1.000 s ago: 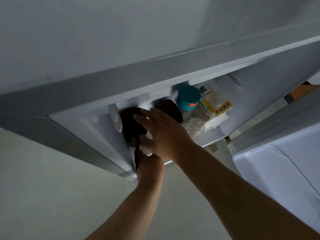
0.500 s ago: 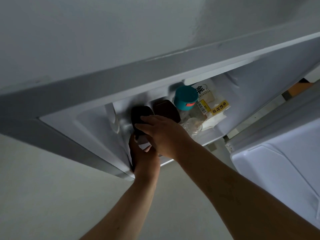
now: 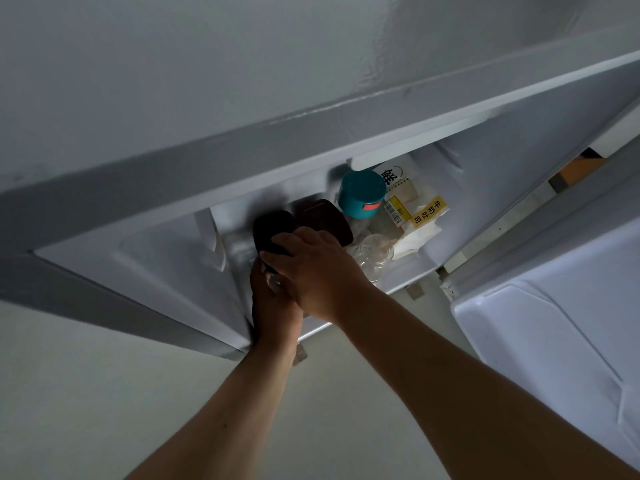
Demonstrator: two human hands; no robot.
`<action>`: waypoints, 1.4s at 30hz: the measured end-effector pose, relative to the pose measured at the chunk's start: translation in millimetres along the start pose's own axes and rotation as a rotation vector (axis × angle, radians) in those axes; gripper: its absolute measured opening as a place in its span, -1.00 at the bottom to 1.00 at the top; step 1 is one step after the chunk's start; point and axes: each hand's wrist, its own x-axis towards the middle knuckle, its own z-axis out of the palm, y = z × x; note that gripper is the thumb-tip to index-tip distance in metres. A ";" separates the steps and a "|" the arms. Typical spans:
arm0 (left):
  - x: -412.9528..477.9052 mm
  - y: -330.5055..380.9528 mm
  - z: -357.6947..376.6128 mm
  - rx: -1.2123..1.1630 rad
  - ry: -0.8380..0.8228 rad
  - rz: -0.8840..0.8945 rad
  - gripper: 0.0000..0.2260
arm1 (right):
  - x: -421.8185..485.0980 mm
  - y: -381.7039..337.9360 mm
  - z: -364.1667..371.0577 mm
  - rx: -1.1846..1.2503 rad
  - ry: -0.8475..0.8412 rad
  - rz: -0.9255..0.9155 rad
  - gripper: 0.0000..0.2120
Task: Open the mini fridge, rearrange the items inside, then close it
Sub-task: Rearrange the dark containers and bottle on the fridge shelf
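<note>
While the mini fridge is seen from above with its door swung open at 4 o'clock, both hands are reached into the compartment. A dark-lidded jar at the left end of the compartment is gripped from two sides: the right hand is laid over its lid edge with the fingers curled onto the dark top, and the left hand is wrapped around the clear body from below, at 6 o'clock of the lid. Both grips are pressed onto this jar; the fingertips of the left hand are hidden, so how far they close cannot be told.

Just beside it, at 2 o'clock, a second brown-lidded jar is seen, touching or nearly touching the first. Further toward 2 o'clock a teal-capped container with an orange tab is found, and against it, at 3 o'clock, a bagged bread packet with a yellow label is leaned. A clear glass jar is lying at 5 o'clock of the teal cap, near the front edge. Pale floor is visible below the fridge.
</note>
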 end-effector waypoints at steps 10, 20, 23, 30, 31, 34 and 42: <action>-26.5 -27.8 18.1 0.149 -0.100 -0.078 -0.85 | -82.8 33.3 -1.6 0.477 0.674 0.857 -0.91; -14.3 5.7 76.9 0.006 -0.368 -0.394 -0.35 | -77.8 85.9 23.6 1.175 0.219 1.289 -0.36; -15.6 10.5 79.1 0.037 -0.383 -0.358 -0.48 | -77.6 87.4 19.3 1.220 0.184 1.310 -0.40; -65.1 -6.8 25.8 0.097 -0.361 -0.324 -0.62 | -127.7 19.4 1.3 1.234 0.167 1.269 -0.48; -76.9 -8.8 14.3 0.103 -0.359 -0.327 -0.65 | -134.6 4.3 0.6 1.243 0.153 1.267 -0.44; -105.2 -16.4 -22.4 0.149 -0.355 -0.319 -0.63 | -150.8 -39.8 4.2 1.245 0.116 1.265 -0.30; -136.8 -37.3 -126.9 0.246 -0.331 -0.310 -0.67 | -164.4 -147.4 40.4 1.281 0.068 1.280 -0.21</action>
